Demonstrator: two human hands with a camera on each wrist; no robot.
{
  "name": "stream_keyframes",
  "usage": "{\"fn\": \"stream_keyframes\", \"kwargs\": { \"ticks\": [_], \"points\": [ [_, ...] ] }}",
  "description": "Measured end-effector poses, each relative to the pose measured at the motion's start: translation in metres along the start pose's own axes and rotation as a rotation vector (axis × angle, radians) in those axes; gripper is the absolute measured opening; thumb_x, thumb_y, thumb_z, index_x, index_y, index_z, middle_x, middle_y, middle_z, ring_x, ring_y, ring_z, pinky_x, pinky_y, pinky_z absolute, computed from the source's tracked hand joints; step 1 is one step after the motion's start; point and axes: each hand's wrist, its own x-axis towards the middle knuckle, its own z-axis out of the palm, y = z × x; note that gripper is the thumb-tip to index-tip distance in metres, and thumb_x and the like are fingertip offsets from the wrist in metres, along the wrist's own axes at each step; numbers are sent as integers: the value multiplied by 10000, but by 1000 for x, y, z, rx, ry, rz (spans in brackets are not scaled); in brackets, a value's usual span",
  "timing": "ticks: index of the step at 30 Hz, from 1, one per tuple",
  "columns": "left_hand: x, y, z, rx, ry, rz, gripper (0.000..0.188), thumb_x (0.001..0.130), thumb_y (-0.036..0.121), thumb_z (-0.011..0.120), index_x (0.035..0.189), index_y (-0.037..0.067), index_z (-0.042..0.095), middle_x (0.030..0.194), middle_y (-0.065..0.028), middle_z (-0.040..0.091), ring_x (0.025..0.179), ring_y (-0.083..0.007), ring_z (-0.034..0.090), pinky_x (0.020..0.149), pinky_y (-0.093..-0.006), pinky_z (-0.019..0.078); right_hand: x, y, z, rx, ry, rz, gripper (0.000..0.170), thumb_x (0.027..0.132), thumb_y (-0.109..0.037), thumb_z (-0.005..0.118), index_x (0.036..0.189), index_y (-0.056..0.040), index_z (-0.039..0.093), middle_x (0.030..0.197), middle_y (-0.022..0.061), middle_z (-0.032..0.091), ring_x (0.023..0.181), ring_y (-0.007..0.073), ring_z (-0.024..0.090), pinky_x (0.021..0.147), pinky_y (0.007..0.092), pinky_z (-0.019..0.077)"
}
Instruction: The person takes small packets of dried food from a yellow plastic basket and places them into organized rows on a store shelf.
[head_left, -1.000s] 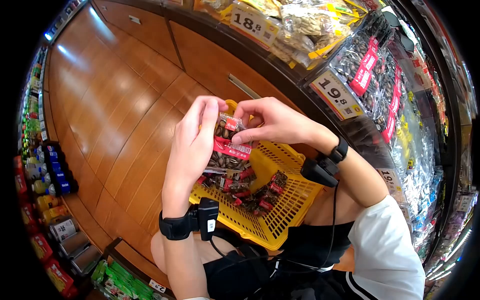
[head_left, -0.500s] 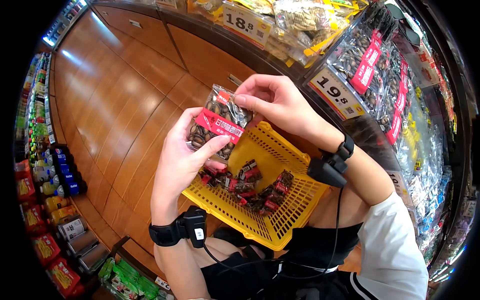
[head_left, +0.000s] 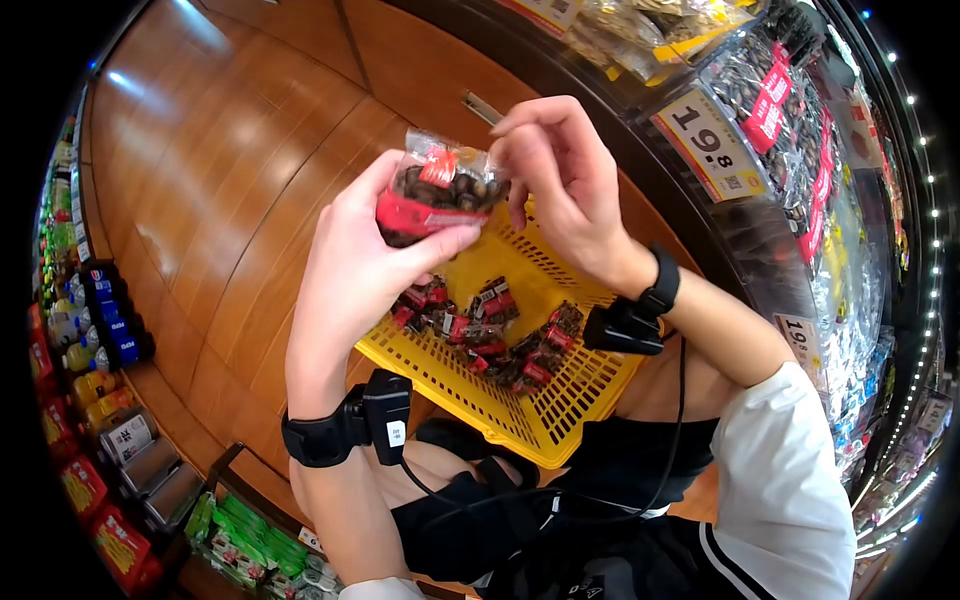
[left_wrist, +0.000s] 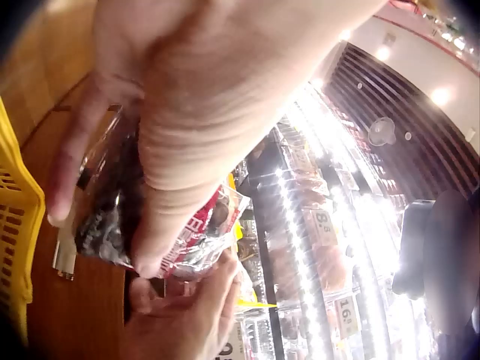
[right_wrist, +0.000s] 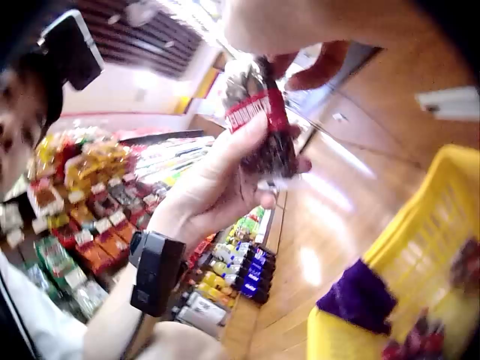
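In the head view my left hand (head_left: 345, 255) grips a clear packet of dark melon seeds (head_left: 425, 212) with a red band, thumb across the near side. The packet is tipped, its clear top end facing up and away. My right hand (head_left: 570, 185) has its fingers curled at the packet's right edge; the left wrist view shows those fingertips pinching a clear corner. Below the hands stands a yellow basket (head_left: 463, 418) holding several small red-and-dark packets (head_left: 485, 330). The right wrist view shows the seed packet (right_wrist: 259, 112) upright in the left hand.
Right of me a shelf carries bagged seeds (head_left: 770, 100) behind a 19.8 price card (head_left: 708, 145). Wooden floor (head_left: 220, 150) stretches ahead. Bottles (head_left: 115, 320) and green packets (head_left: 250, 540) line the left side. A purple cloth-like thing (right_wrist: 358, 296) hangs on the basket rim.
The packet, turned with its front label toward me half a second ago, is now tipped. My right hand has shifted slightly right and its fingers are more curled. The basket stays below.
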Motion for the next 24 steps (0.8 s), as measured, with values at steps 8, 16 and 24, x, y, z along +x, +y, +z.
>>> {"fn": "stream_keyframes", "kwargs": {
  "ticks": [8,16,24],
  "points": [
    [6,-6,-13,-125,271,134,618,782,280,862,1248,5,564,1011,-98,730,818,-129,718,605,-257,606,-146,219,26,-615,-852,891,669,1011,-441,494,1418,82,400,1235,298,598,1113,414,613,938,509,490],
    [-2,-1,-10,-132,273,183,577,813,182,848,1263,21,526,1019,-67,701,803,-108,688,597,-237,576,-194,236,63,-820,-713,1134,811,902,-508,658,1452,22,385,1436,303,424,1173,440,582,968,504,510],
    [4,11,-16,-265,303,219,675,834,170,825,1361,19,430,1091,-95,669,873,-145,689,583,-257,604,-48,113,-6,574,-724,1285,527,1030,-383,423,1400,-13,488,1316,196,614,1020,232,676,819,357,553]
  ]
}}
